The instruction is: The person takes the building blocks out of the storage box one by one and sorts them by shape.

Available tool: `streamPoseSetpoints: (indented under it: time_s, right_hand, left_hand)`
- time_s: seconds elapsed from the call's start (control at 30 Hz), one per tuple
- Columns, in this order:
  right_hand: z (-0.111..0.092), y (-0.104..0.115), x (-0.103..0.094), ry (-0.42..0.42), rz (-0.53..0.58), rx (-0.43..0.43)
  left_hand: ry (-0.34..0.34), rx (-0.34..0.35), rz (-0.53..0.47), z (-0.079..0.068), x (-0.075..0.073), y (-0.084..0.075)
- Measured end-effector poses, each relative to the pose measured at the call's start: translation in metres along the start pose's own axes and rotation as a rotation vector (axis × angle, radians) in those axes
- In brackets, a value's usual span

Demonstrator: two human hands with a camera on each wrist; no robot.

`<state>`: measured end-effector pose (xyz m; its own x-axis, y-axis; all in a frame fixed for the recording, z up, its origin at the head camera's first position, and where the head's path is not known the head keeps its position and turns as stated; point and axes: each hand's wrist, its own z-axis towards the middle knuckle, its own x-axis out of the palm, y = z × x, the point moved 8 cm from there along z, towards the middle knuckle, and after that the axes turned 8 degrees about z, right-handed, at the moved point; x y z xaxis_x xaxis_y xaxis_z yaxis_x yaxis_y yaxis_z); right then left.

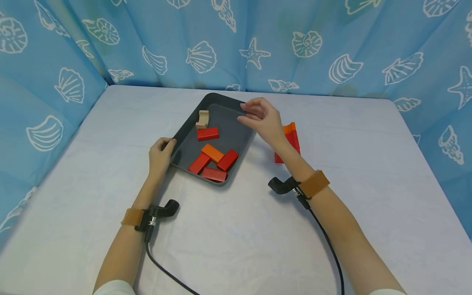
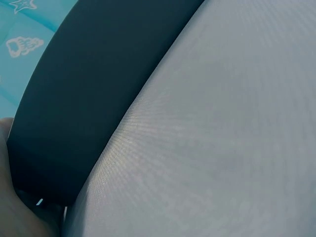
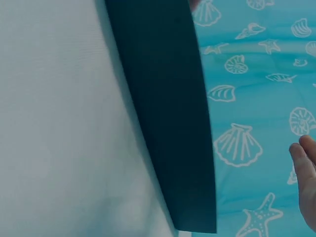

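A dark grey rectangular tray lies turned at an angle on the white cloth. In the head view, my left hand grips its near left corner, and the thumb shows beside the tray wall in the left wrist view. My right hand is over the far right rim, thumb and fingers parted with nothing between them. Inside the tray are several red blocks, an orange block and pale wooden pieces. Red and orange blocks stand right of the tray, partly hidden by my right forearm.
White cloth covers the table. A blue curtain with shell prints hangs behind it and along both sides. From the camera on each wrist, a black cable runs toward the near edge.
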<state>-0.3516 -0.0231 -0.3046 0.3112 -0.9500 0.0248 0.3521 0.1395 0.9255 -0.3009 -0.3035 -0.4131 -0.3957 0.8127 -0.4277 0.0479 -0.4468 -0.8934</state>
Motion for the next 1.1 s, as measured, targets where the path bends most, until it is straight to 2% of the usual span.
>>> streamPoseSetpoints:
  time_s: [0.23,0.37,0.57,0.77,0.93,1.1]
  right_hand:
    - [-0.001,-0.014,0.019,0.066,-0.019,-0.013]
    - [0.000,-0.016,0.033,0.128,-0.054,-0.070]
    - [0.006,-0.024,0.047,0.178,-0.091,-0.158]
    - [0.020,-0.054,0.054,0.212,-0.205,-0.155]
    - [0.026,-0.060,0.062,0.252,-0.284,-0.185]
    - [0.032,-0.063,0.068,0.257,-0.330,-0.188]
  left_hand:
    - [-0.007,-0.007,0.009,0.001,0.000,0.003]
    - [-0.008,-0.012,0.005,0.001,0.000,0.003]
    - [-0.009,-0.016,0.008,0.002,-0.001,0.002]
    - [-0.002,-0.016,-0.001,0.001,0.001,0.003]
    - [-0.004,-0.020,-0.002,0.001,0.002,0.003]
    - [-0.009,-0.012,-0.012,0.002,-0.001,0.002]
